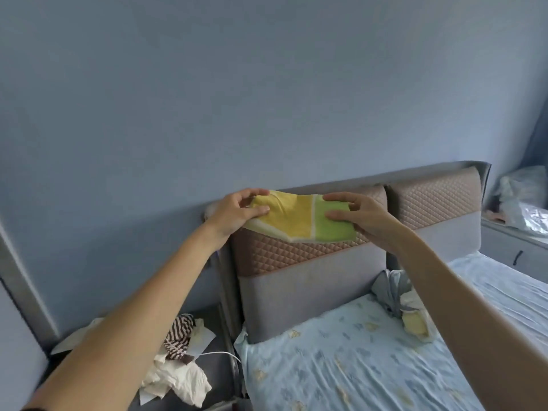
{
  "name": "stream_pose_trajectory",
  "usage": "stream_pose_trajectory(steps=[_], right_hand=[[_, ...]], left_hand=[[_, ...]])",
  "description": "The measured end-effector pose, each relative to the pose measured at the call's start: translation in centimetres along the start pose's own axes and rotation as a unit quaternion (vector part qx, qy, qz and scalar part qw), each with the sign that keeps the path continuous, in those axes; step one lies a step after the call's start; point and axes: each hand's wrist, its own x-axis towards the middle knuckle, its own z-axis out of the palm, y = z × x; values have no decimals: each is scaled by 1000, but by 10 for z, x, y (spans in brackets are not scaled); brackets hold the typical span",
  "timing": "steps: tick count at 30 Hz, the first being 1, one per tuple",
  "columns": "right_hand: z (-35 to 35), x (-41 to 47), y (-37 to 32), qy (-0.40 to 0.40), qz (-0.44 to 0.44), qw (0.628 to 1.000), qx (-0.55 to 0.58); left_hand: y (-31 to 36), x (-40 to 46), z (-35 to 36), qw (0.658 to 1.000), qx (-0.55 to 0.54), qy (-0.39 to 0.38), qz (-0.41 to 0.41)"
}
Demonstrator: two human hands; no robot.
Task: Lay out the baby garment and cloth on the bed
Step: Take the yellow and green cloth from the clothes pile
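A small cloth [299,221] with yellow and green panels and white stripes hangs in the air in front of the headboard. My left hand [237,213] pinches its yellow end between thumb and fingers. My right hand [360,216] pinches its green end. Below them lies the bed [341,366] with a pale blue printed sheet. A crumpled grey, white and yellow bundle [406,310], possibly the baby garment, sits on the bed near the headboard, partly behind my right forearm.
The quilted pink and grey headboard [311,280] stands against a blue wall. Left of the bed, a low surface holds a brown-striped cloth [179,336], white cloths [178,381] and a white cable. A bedside cabinet [516,247] with bags stands at far right.
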Motion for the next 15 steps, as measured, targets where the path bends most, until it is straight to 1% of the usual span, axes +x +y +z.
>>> stream_pose_trajectory(steps=[6, 12, 15], right_hand=[[-44, 56, 50, 59, 44, 997, -28], [-85, 65, 116, 171, 128, 977, -26], [-101, 67, 161, 241, 159, 957, -27]], left_hand=[[-46, 108, 31, 997, 7, -83, -4], [-109, 201, 98, 975, -6, -222, 4], [-153, 238, 140, 953, -9, -302, -8]])
